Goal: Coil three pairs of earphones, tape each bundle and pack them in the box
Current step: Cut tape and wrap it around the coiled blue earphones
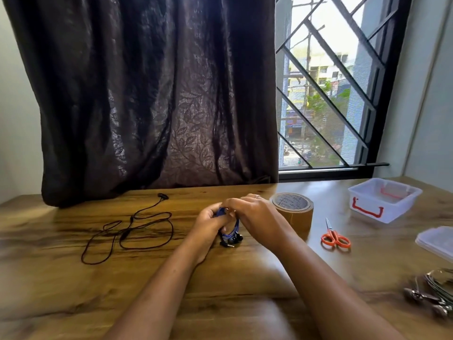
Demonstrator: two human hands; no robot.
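Note:
My left hand (209,223) grips a coiled bundle of blue earphones (231,235) at the middle of the table, the black earbuds and plug hanging below. My right hand (252,214) pinches the blue cable at the top of the bundle, fingers curled. A black pair of earphones (130,229) lies loose and uncoiled on the table to the left. A grey pair (434,294) lies blurred at the right edge. The roll of brown tape (294,212) stands just right of my hands. The clear plastic box (382,200) with red handles sits open at the back right.
Orange-handled scissors (334,238) lie between the tape and the box. The box's clear lid (437,241) rests at the right edge. A dark curtain (152,94) hangs behind the wooden table (73,290), and a barred window (331,89) is at the back right.

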